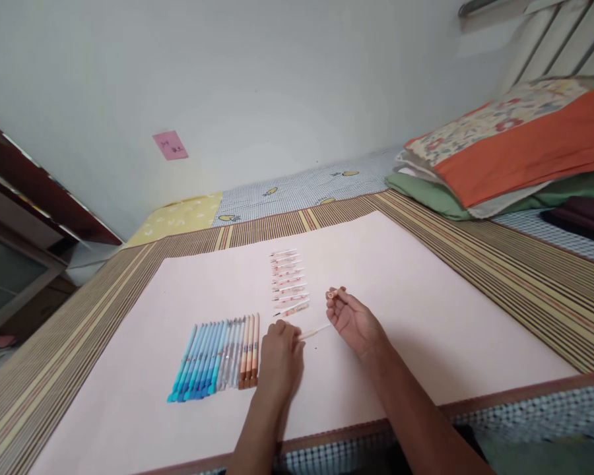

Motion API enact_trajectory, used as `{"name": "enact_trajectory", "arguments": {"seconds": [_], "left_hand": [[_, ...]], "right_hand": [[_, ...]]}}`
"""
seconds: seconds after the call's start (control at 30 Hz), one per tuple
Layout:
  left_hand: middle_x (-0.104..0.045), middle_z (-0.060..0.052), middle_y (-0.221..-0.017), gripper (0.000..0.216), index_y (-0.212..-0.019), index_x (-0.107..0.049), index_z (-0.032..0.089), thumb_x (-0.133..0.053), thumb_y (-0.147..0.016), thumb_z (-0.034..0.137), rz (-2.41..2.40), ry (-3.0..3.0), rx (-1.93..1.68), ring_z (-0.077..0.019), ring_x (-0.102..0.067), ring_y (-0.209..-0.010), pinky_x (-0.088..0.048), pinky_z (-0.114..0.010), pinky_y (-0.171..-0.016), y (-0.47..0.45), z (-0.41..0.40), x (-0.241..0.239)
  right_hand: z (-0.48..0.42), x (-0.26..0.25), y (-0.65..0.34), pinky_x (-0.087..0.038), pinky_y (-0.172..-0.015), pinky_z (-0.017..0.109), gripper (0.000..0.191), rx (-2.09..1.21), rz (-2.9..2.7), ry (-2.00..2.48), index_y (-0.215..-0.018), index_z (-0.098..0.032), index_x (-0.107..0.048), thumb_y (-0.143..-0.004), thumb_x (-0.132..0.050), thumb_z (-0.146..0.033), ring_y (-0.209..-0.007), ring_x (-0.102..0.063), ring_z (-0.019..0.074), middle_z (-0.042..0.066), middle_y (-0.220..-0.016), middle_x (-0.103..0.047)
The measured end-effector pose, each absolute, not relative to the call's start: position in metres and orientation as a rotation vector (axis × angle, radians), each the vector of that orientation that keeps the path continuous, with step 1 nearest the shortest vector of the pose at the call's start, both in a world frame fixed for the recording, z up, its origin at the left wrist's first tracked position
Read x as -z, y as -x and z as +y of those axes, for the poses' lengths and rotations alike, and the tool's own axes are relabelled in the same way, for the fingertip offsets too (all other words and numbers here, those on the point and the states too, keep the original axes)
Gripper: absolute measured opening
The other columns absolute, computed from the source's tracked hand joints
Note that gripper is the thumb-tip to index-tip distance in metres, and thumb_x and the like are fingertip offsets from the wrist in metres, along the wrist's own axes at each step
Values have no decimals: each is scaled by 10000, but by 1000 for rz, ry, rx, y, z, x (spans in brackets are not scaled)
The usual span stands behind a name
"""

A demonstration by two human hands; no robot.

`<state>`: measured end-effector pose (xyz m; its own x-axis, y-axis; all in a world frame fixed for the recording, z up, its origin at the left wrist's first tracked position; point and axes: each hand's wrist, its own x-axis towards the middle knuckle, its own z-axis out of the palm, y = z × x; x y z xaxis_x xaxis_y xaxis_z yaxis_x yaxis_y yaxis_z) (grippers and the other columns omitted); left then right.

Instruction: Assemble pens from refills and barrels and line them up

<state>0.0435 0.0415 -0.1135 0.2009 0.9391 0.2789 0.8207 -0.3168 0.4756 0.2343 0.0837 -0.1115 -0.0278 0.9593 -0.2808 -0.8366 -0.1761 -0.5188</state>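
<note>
So the pens are lined up side by side at the left of the pink sheet (426, 330), which is on a striped mat (475, 264). Blue pens (208, 353) come first, then clear pens (231, 353), then a few orange pens (250, 349) with brown ends. Those all look done to me, at least from how neatly they sit.

Farther up the sheet there's a column of thin sticks (290, 281), white with reddish bits beside them, one above the next. I'd call those laid-out parts, but they're too small to be sure.

The right hand (354, 320) has a small peach tube (332, 294) pinched at the fingertips, raised right of the column, round end showing. The left hand (280, 346) is low over the sheet just right of the orange pens, fingers curled in, with a white rod (318, 330) poking out past the fingertips toward the right hand. Can't tell how firmly that grip is closed.

Tube and rod are apart and in neither line yet, so I'd guess this bit's only partway through.
</note>
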Motion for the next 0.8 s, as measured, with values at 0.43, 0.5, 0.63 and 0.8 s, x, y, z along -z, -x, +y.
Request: {"name": "enact_trajectory", "arguments": {"seconds": [0.43, 0.5, 0.63, 0.8], "left_hand": [[-623, 6, -740, 174, -887, -569, 214, -499, -962, 354, 1519, -1809, -1019, -175, -582, -656, -418, -280, -638, -43, 35, 99], [-622, 2, -739, 180, -883, -569, 217, -509, -953, 372, 1519, -1797, -1058, -178, -584, -658, -414, -278, -634, -43, 35, 95], [-625, 1, -737, 162, -881, -578, 221, -511, -941, 355, 1476, -1773, -1080, -184, -603, -680, -426, -278, -651, -45, 33, 89], [-586, 23, -686, 160, -876, -590, 218, -505, -948, 334, 1470, -1787, -1052, -164, -583, -633, -406, -266, -630, -45, 31, 87]], "right_hand": [[84, 109, -242, -545, -651, 266, 193, -1579, -349, 750, -851, -228, -665, -747, -820, -276, -716, -628, 133, -4, -792, -658], [83, 109, -240, -544, -650, 256, 196, -1592, -378, 766, -861, -219, -676, -749, -821, -287, -710, -626, 125, -3, -785, -656], [82, 108, -236, -529, -626, 226, 201, -1631, -354, 764, -865, -199, -699, -738, -833, -279, -691, -610, 105, -4, -783, -648], [80, 105, -233, -514, -605, 217, 235, -1619, -413, 776, -883, -190, -719, -725, -849, -306, -688, -596, 97, -3, -798, -641]]}}
